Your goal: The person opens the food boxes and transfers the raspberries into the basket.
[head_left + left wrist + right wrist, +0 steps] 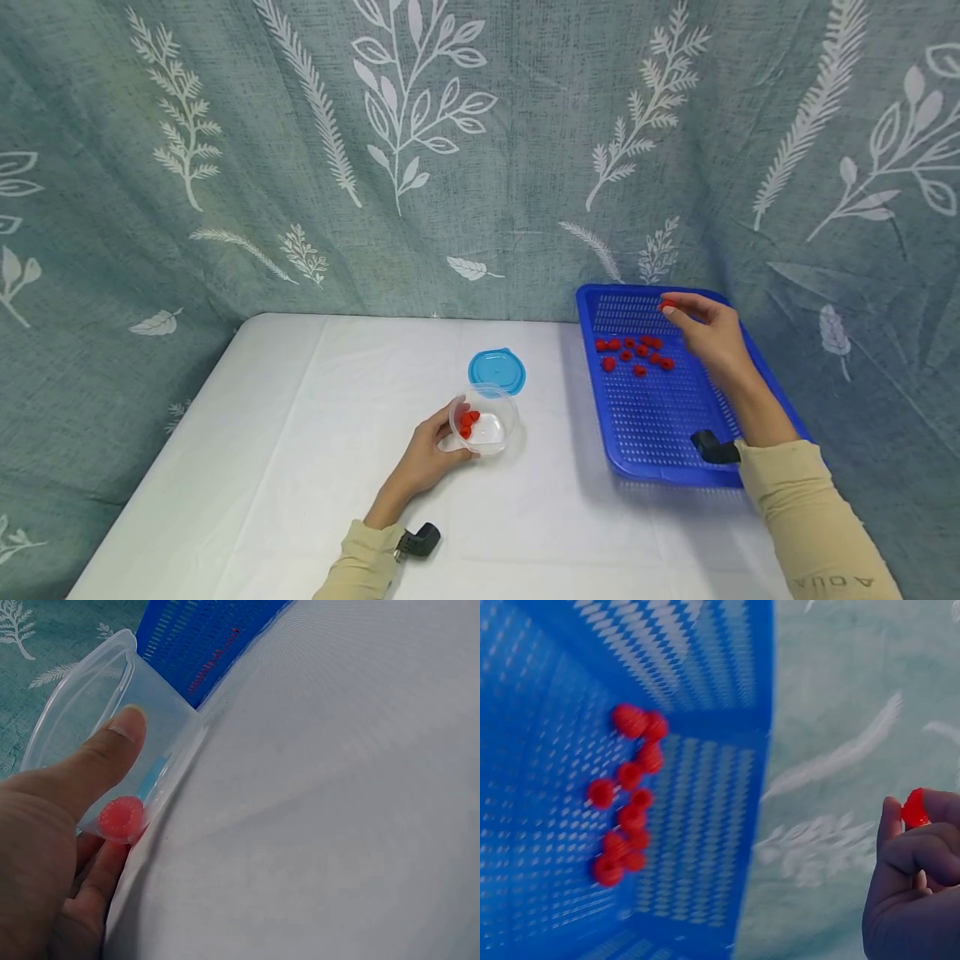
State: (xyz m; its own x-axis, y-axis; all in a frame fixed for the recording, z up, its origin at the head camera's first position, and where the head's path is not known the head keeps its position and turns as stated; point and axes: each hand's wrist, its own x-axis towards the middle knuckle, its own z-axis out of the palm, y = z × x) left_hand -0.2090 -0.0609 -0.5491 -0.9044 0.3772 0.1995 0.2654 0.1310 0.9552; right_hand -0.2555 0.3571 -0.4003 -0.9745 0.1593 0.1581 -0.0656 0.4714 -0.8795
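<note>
My left hand (432, 454) grips a clear plastic container (504, 417) by its side, thumb on one wall and fingers round the other. Several red raspberries (467, 423) lie at the bottom of it; one raspberry (121, 818) shows through the wall in the left wrist view. Over the far part of a blue perforated basket (637, 433), my right hand (712, 337) pinches a single raspberry (915, 809) between thumb and fingertips. More raspberries (640, 351) are scattered on the basket's floor, also seen in the right wrist view.
A round light-blue lid (497, 371) lies on the white tablecloth (337, 400) just behind the container. Behind the table hangs a green curtain (525, 167) with white leaf prints. The basket stands at the table's right side, close to the curtain.
</note>
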